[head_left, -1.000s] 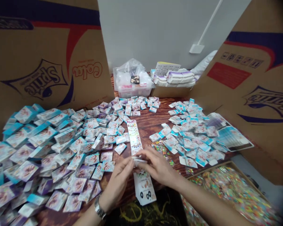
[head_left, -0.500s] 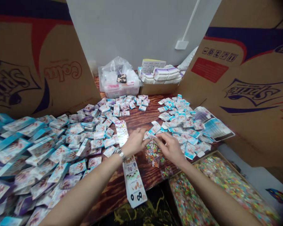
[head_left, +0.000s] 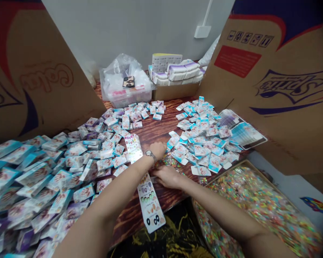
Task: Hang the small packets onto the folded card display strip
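Observation:
My left hand (head_left: 158,149), with a watch at the wrist, reaches to the near left edge of the pile of flattened white and blue small boxes (head_left: 201,139). Its fingertips are mostly hidden by the hand. Lower down, my right hand (head_left: 168,176) is beside the strip of printed cards (head_left: 150,211), its fingers curled together; what they hold, if anything, I cannot make out. Between the two hands lie small clear packets of coloured pieces (head_left: 168,160), partly covered. The cards pass under my left forearm.
Filled small boxes (head_left: 67,179) are heaped on the left. A carton of colourful packets (head_left: 258,200) stands at lower right. At the back are a clear plastic tub (head_left: 129,96) and a carton of stacked packs (head_left: 177,89). Large cardboard sheets (head_left: 258,107) flank both sides.
My right hand has moved left and down, away from the packets to the cards. My left hand has shifted slightly right and up, to the flattened boxes. The view has tilted down.

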`<state>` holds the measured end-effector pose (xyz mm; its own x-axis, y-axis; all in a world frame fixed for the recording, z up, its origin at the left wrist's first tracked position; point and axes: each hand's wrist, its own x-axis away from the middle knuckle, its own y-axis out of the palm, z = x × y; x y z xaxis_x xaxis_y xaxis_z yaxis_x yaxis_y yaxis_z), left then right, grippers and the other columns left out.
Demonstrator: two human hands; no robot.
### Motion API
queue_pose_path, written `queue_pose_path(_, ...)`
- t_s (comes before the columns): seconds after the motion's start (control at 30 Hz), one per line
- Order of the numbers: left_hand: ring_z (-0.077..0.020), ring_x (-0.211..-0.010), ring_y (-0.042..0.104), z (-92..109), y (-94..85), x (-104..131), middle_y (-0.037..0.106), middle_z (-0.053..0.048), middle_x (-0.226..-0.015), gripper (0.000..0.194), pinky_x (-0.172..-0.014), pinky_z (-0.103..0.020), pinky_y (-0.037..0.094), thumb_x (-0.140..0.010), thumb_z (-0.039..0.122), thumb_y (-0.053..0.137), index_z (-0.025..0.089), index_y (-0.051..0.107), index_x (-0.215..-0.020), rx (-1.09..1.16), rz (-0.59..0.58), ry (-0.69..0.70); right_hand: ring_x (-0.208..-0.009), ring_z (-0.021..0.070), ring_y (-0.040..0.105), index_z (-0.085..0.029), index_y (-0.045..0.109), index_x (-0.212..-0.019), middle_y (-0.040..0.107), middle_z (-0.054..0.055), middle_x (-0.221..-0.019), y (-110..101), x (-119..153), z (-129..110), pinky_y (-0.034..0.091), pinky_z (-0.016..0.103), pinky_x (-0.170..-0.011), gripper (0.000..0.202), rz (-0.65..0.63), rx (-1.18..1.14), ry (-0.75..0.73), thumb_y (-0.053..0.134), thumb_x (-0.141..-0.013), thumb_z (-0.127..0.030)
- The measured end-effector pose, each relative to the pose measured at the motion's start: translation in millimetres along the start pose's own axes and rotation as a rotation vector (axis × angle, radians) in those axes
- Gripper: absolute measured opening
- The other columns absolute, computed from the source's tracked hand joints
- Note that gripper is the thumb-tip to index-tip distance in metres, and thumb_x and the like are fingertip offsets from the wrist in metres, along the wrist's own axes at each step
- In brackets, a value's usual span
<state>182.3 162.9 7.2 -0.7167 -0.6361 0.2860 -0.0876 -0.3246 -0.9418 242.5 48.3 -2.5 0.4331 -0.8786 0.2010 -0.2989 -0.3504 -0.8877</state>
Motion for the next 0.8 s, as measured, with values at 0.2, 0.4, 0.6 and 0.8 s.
queue_pose_path(0.2, -0.0265, -0.097, 0.059, -0.8, -31.4, 23.4, 0.059, -0.014, -0.106, 0.034, -0.078, -0.038, 0.049, -0.089, 0.026, 0.049, 0.01, 0.048, -0.119, 0.052, 0.193, 0.02, -0.092, 0.0205, 0.063, -0.026, 0.053, -0.125, 0.066, 0.006, -0.109, -21.1, 27.0, 22.8, 0.047, 0.03, -0.077, 0.041, 0.02, -0.136, -0.003, 0.056, -0.084, -0.026)
queue_pose_path(0.4, -0.0249, -0.103, 0.054, -23.5, -60.8, 74.0, 0.056, -0.015, -0.113, 0.05, -0.089, -0.036, 0.044, -0.088, 0.03, 0.049, 0.01, 0.035, -0.131, 0.189, 0.472, 0.033, -0.066, 0.0156, 0.063, -0.017, 0.059, -0.111, 0.07, 0.003, -0.085, -5.9, 39.1, 23.7, 0.046, 0.025, -0.059, 0.031, 0.275, -0.46, 0.361, 0.046, -0.09, -0.035)
queue_pose_path(0.6, -0.0231, -0.102, 0.055, -40.5, -44.6, 122.9, 0.055, -0.012, -0.116, 0.049, -0.087, -0.04, 0.047, -0.085, 0.029, 0.056, 0.017, 0.04, -0.129, 0.464, 0.661, 0.062, -0.088, 0.0199, 0.064, -0.02, 0.057, -0.117, 0.068, 0.006, -0.096, 28.9, 22.8, -4.0, 0.046, 0.028, -0.076, 0.031, 0.254, -0.3, 0.443, 0.049, -0.089, -0.029)
queue_pose_path(0.8, -0.0228, -0.107, 0.053, -46.5, -14.3, 163.1, 0.055, -0.011, -0.119, 0.044, -0.088, -0.039, 0.048, -0.085, 0.027, 0.056, 0.021, 0.043, -0.127, 0.624, 0.629, 0.032, -0.095, 0.0223, 0.061, -0.022, 0.062, -0.102, 0.061, 0.009, -0.111, 25.4, 23.4, -12.0, 0.045, 0.03, -0.077, 0.02, 0.263, -0.173, 0.394, 0.05, -0.086, -0.026)
